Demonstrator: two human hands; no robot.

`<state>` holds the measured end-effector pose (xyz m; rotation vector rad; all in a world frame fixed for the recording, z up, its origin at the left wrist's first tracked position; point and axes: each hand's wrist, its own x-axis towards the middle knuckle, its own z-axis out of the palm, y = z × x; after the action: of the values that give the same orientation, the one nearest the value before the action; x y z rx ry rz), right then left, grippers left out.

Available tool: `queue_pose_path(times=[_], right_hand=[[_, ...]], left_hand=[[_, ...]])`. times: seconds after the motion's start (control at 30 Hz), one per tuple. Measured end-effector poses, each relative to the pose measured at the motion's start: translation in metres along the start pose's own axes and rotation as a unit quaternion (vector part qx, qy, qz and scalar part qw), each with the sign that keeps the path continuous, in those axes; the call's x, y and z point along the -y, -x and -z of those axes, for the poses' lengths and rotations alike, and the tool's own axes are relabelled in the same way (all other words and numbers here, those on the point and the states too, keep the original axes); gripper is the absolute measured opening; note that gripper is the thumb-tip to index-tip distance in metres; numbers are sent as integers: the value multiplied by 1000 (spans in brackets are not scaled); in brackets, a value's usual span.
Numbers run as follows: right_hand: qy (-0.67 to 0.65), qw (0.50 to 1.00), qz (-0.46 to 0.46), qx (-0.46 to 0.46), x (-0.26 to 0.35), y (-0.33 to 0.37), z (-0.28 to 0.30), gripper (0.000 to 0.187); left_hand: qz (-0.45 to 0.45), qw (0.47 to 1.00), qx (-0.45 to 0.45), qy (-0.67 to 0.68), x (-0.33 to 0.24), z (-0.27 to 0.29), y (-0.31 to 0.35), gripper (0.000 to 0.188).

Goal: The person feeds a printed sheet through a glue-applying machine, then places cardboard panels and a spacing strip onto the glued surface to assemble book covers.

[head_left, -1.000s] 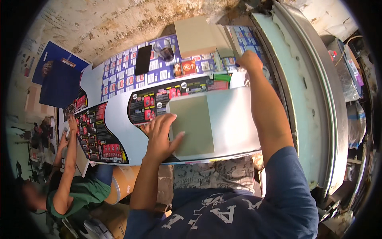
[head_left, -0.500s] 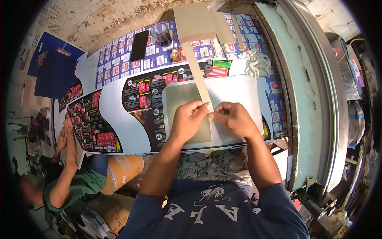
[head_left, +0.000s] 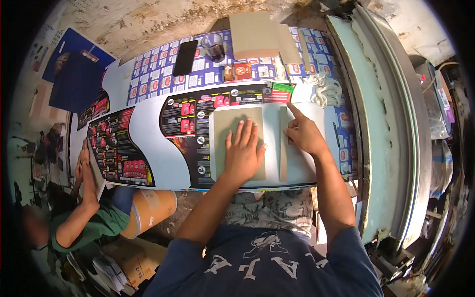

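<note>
My left hand point(head_left: 244, 153) lies flat, fingers spread, on a grey-beige board point(head_left: 220, 143). The board rests over the left part of a white sheet point(head_left: 273, 133). To its right, a narrow strip point(head_left: 283, 161) of similar board lies upright on the sheet, with a gap between the two. My right hand point(head_left: 306, 134) is at the strip's far part. Its index finger stretches out near the strip's top end, the thumb is by its right edge, and the other fingers curl loosely.
Beyond are a stack of boards point(head_left: 253, 37), a glass point(head_left: 213, 48), a black phone point(head_left: 185, 58), a green packet point(head_left: 283, 87) and a white rag point(head_left: 324, 90). Printed sheets point(head_left: 183, 116) cover the table. A metal machine point(head_left: 378, 123) borders the right. A co-worker's arm point(head_left: 89, 185) is at left.
The strip, held between both hands before, now lies on the white sheet. My left hand has opened flat onto the board, and my right hand has shifted up and right along the strip.
</note>
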<state>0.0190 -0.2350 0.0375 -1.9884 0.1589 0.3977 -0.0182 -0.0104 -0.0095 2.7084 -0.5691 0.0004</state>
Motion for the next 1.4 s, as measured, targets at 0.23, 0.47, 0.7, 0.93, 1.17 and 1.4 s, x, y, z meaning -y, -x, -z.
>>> queue_pose_path(times=[0.23,0.47,0.7,0.93,1.17,1.4], right_hand=[[33,999,3,-9,-3,-1,-5,77],[29,1000,-5,-8,-1,0,-6,76],[36,999,-24,-21,6,2,-6,75],[58,998,-3,-27,-3,-2,-8,75],[89,996,-1,-27,-1,1,-6,77],[-108,993,8,51,9,-2,3,83]], left_hand=[[-8,1000,-5,-23,1,-12,3,66],[0,1000,7,-24,1,-13,4,67],[-1,1000,-10,-16,-1,-11,4,66],[5,1000,-9,-22,-1,-11,4,65],[5,1000,-4,-23,-3,-12,5,64],[-17,999,-11,49,6,-7,3,63]])
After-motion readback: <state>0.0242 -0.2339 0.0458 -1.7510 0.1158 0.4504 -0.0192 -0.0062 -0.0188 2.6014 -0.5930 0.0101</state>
